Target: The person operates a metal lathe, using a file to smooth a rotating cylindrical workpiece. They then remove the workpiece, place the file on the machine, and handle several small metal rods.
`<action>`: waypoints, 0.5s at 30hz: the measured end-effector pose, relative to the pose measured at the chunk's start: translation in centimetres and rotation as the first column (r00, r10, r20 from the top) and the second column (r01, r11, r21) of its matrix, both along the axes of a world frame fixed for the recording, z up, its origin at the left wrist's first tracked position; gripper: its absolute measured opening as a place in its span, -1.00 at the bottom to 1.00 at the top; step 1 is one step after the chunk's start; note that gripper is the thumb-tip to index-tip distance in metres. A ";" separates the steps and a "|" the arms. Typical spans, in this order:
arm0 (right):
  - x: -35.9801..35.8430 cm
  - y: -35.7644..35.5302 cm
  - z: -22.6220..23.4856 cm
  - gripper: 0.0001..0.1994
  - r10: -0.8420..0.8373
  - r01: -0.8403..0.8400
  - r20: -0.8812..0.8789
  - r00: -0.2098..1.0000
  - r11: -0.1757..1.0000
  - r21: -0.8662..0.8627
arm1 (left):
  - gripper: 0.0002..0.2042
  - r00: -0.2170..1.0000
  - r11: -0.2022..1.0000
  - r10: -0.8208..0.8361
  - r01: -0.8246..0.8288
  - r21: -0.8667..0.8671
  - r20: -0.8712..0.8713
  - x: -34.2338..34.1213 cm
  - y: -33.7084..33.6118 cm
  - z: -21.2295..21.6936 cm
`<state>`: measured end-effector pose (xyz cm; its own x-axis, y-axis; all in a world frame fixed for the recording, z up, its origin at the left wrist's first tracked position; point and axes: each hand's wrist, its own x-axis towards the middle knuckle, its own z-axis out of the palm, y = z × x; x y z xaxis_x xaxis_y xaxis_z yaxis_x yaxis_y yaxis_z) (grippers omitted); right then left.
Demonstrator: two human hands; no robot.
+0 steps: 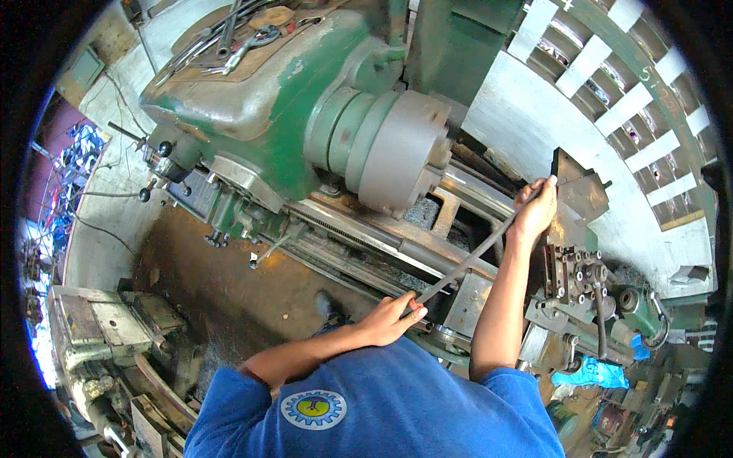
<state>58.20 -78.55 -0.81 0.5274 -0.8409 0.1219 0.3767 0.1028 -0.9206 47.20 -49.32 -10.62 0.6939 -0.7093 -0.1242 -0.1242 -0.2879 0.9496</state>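
Note:
My left hand (pixel 388 320) is closed around the near end of a long, thin grey metal bar (pixel 473 258), where a bit of red shows by the fingers. My right hand (pixel 536 211) grips the bar's far end, higher and to the right. Held slantwise, the bar passes over the bed (pixel 359 238) of a green lathe (pixel 286 114). Left of my right hand is the lathe's big grey chuck (pixel 401 156), with stepped jaws on its face. Just right of my right forearm stands the tool post (pixel 576 271) with several bolts.
Spanners (pixel 256 42) and other hand tools lie on top of the headstock. Control levers (pixel 160 156) stick out at its left. Another worn machine (pixel 114 328) stands at lower left. A blue plastic bag (pixel 592 374) lies at lower right, near the tailstock (pixel 640 309).

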 end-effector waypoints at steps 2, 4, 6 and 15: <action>1.2 -0.1 -0.8 -0.58 -0.007 0.007 -0.052 0.999 1.000 0.002 | -0.53 0.999 0.999 0.028 -0.029 0.031 0.026 0.1 -0.1 0.0; 2.9 0.0 -1.9 -0.57 -0.018 0.017 -0.086 0.996 1.000 -0.018 | -0.51 0.998 0.996 0.055 -0.055 0.075 0.006 0.2 -0.2 0.0; 5.0 0.1 -3.3 -0.55 0.005 -0.005 -0.068 0.998 1.000 0.000 | -0.47 0.996 0.993 0.089 -0.090 0.073 0.028 0.4 -0.4 0.1; 10.3 0.3 -7.3 -0.56 0.057 -0.073 -0.166 0.984 0.993 -0.092 | -0.47 0.975 0.965 0.203 -0.215 0.148 0.093 1.9 -0.9 0.2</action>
